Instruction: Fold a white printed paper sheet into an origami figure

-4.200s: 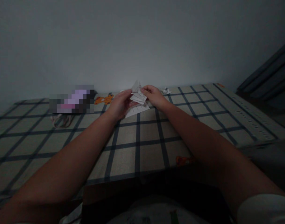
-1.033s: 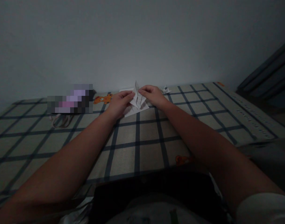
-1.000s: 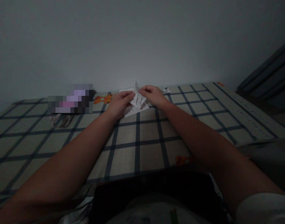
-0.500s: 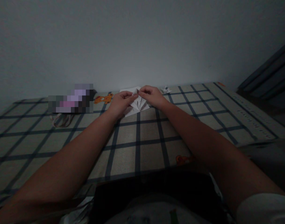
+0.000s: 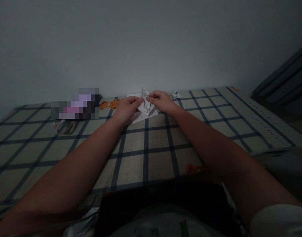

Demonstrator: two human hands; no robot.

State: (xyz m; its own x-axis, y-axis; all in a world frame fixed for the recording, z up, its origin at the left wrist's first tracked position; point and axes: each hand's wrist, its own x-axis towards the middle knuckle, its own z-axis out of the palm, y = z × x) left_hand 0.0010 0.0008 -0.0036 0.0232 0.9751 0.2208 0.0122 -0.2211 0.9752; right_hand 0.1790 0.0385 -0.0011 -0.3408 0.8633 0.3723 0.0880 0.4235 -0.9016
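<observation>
A piece of folded white paper [image 5: 147,108], creased into a diamond shape with a narrow point standing up at the back, is between my hands. My left hand [image 5: 127,107] pinches its left side between thumb and fingers. On the right side, my right hand [image 5: 162,100] grips the paper the same way. Under it a flat white sheet [image 5: 137,119] lies on the checked tablecloth [image 5: 133,144]; part of the sheet is hidden by my left hand and the folded paper.
Just right of my right hand sits a small folded paper figure [image 5: 176,94]. A blurred-out purple and dark object [image 5: 78,103] with a pale cord [image 5: 64,127] lies to the left. Behind the table rises a plain wall [image 5: 151,46].
The upper flap of the folded paper, curled down between my fingers before, now stands up as a narrow point. My hands have barely moved.
</observation>
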